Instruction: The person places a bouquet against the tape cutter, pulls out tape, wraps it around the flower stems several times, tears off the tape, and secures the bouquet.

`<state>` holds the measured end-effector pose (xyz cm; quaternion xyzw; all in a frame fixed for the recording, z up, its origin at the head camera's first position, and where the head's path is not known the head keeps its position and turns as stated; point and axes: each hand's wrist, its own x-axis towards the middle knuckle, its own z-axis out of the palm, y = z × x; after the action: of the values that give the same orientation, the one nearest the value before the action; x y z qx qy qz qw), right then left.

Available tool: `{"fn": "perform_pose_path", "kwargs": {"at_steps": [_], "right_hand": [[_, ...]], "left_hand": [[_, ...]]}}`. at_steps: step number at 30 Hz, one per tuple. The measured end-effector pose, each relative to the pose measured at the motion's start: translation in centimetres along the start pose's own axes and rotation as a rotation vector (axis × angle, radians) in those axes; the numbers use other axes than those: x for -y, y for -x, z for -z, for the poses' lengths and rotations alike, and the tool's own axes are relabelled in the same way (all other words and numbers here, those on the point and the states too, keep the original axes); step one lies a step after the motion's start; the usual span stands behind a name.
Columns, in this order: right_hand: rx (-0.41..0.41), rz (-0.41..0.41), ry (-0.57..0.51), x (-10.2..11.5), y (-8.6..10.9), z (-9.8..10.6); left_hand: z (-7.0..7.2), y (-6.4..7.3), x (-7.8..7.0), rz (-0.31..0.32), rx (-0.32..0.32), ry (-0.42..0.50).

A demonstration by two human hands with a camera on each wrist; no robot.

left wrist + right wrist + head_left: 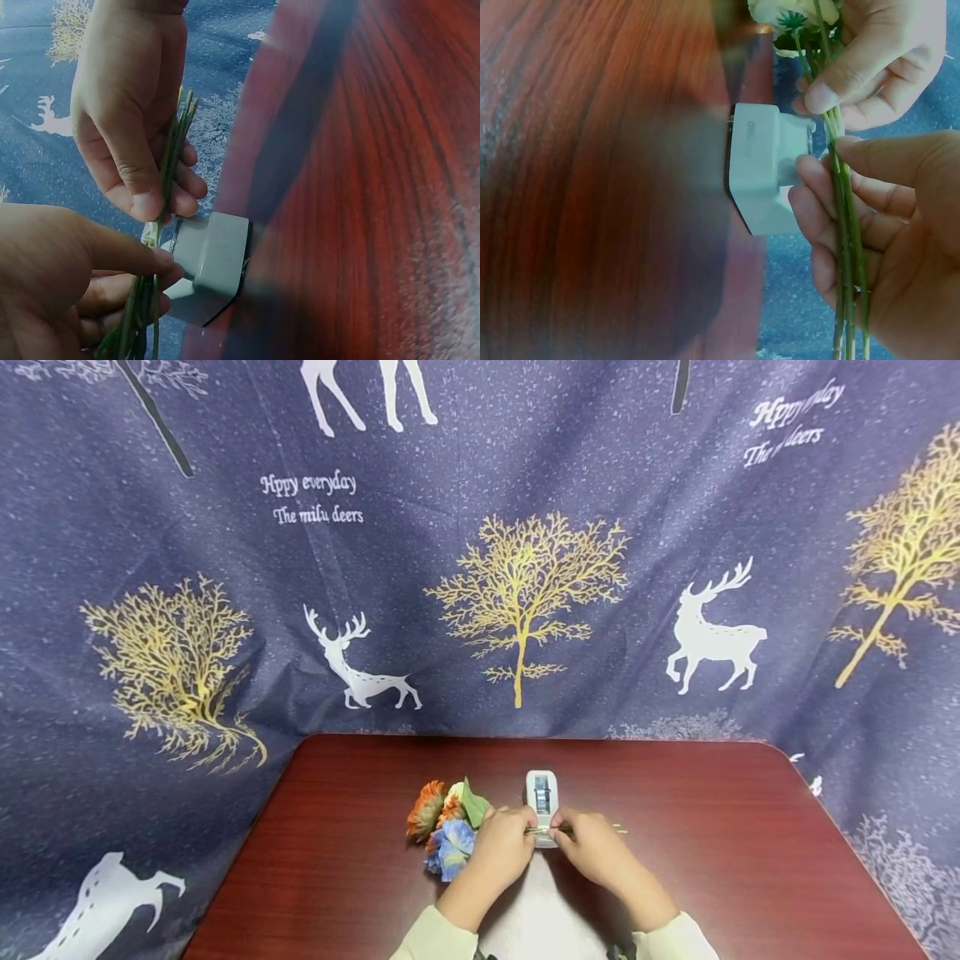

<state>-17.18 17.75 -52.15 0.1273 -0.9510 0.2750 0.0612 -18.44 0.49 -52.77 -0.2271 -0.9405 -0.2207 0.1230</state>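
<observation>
A bunch of artificial flowers, with orange, blue and cream blooms (452, 850), lies sideways over the table, its heads to the left. My left hand (507, 843) pinches the green stems (845, 247) just below the blooms. On the other side of a short band of clear tape (151, 233) round the stems, my right hand (596, 847) grips them between thumb and fingers. Directly behind the stems stands a white tape dispenser (542, 789) with a roll in it. In the right wrist view the dispenser (761, 169) is close to the fingertips of both hands.
The dark red wooden table (337, 827) reaches back to a blue cloth backdrop (465, 460) printed with deer and trees. A bright patch of glare (543, 910) lies on the table between the forearms.
</observation>
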Motion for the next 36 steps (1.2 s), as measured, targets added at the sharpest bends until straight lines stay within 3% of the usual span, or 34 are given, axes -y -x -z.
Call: {"fn": "perform_pose_path", "kwargs": {"at_steps": [11, 22, 30, 36], "right_hand": [[-0.017, 0.011, -0.001, -0.1, 0.3, -0.2], [-0.046, 0.063, 0.029, -0.2, 0.6, -0.6], [-0.065, 0.083, 0.025, -0.1, 0.7, -0.7], [-0.084, 0.084, 0.024, 0.0, 0.9, -0.8]], "left_hand": [[-0.3, 0.8, -0.5, 0.000, -0.065, -0.039], [-1.5, 1.9, -0.7, 0.010, -0.205, -0.070], [-1.2, 1.9, -0.8, 0.008, -0.184, -0.081], [-1.2, 1.9, -0.8, -0.027, -0.224, -0.113]]}}
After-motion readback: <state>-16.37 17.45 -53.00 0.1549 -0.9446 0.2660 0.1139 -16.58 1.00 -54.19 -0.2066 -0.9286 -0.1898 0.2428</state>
